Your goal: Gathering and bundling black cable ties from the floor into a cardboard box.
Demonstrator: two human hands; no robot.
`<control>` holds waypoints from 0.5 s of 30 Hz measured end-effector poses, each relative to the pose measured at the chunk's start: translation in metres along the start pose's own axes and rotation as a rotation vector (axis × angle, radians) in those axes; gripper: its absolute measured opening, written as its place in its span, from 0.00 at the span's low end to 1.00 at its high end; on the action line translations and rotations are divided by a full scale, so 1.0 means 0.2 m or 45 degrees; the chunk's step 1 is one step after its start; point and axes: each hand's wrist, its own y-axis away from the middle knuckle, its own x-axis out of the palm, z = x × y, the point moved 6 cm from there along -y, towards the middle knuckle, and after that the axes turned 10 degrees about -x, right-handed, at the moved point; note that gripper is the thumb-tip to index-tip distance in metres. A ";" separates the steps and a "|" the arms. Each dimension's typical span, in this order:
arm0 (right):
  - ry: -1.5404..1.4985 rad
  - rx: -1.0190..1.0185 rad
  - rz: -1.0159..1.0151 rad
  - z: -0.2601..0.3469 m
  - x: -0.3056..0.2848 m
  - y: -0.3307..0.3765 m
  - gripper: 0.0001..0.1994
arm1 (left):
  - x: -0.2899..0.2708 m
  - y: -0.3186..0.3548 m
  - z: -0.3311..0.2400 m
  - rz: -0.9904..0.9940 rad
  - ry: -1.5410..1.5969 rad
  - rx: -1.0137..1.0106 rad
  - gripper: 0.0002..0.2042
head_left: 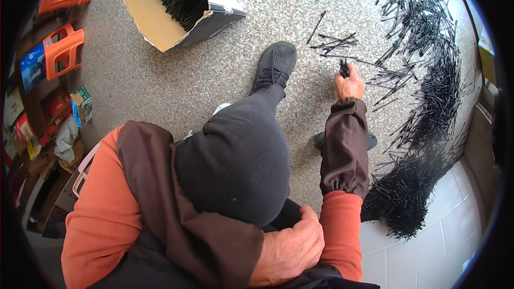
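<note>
- The fingers of the right hand (349, 86) are curled shut round a small bundle of black sticks (344, 68), whose ends poke out just beyond the knuckles.
- The left hand (292, 250) rests loosely closed on the person's lap, with nothing visible in its fingers.
- Loose black sticks (334, 43) lie on the speckled floor (160, 80) just ahead of the right fingers; a thick curved heap of sticks (428, 107) runs to their right.
- A black shoe (274, 66) sits just left of the right fingers.
- A tipped cardboard box (176, 8) holding more sticks lies well away, ahead and left.
</note>
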 end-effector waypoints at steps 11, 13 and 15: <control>0.545 -0.492 0.296 0.23 0.08 -0.22 0.17 | 0.01 -0.01 0.01 -0.048 0.005 -0.112 0.16; 0.448 -0.454 0.262 0.20 0.11 -0.15 0.09 | 0.00 0.00 0.00 -0.052 -0.006 -0.118 0.16; 0.277 -0.228 0.258 0.21 0.09 -0.08 0.12 | 0.00 0.01 0.02 -0.042 -0.030 -0.098 0.17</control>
